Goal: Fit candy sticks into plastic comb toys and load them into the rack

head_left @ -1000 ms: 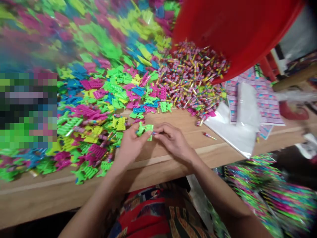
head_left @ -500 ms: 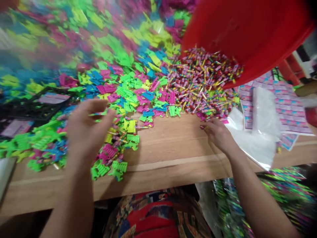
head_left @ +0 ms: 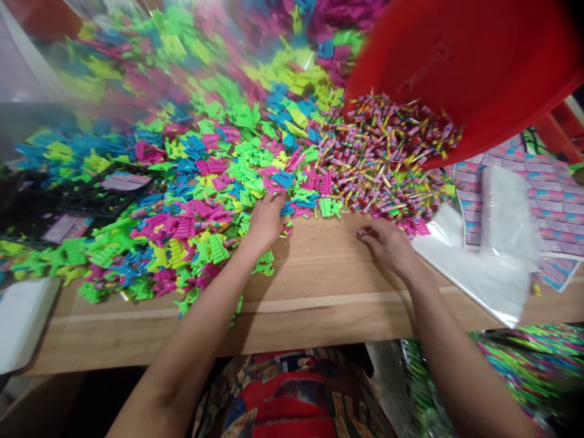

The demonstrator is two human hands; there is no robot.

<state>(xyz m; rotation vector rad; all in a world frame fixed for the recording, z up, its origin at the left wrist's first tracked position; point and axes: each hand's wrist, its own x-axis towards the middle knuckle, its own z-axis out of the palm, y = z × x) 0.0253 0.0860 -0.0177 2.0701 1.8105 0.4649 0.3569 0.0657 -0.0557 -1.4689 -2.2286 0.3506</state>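
Note:
My left hand (head_left: 267,222) reaches onto the near edge of a heap of bright plastic toy pieces (head_left: 249,164) in green, pink, blue and yellow. Its fingers stretch out over the pieces, and I see nothing held in them. My right hand (head_left: 387,243) is just above the bare wood, thumb and fingers pinched on a small pink tube-shaped piece (head_left: 361,233). Beyond it lies a pile of similar small tube-shaped pieces (head_left: 378,158) with pink and yellow parts, spilling from a tilted red basin (head_left: 456,73).
Clear plastic bags (head_left: 506,207) and printed pink label sheets (head_left: 561,188) lie on the right. Black trays (head_left: 109,201) rest among toys on the left, near a white box (head_left: 27,322). The wooden table (head_left: 314,298) ends close to my lap; filled bags (head_left: 533,365) are below, right.
My left hand has moved right and onto the heap of toy pieces. My right hand stays near the tube-shaped pieces, still pinched. The camera view has shifted slightly left.

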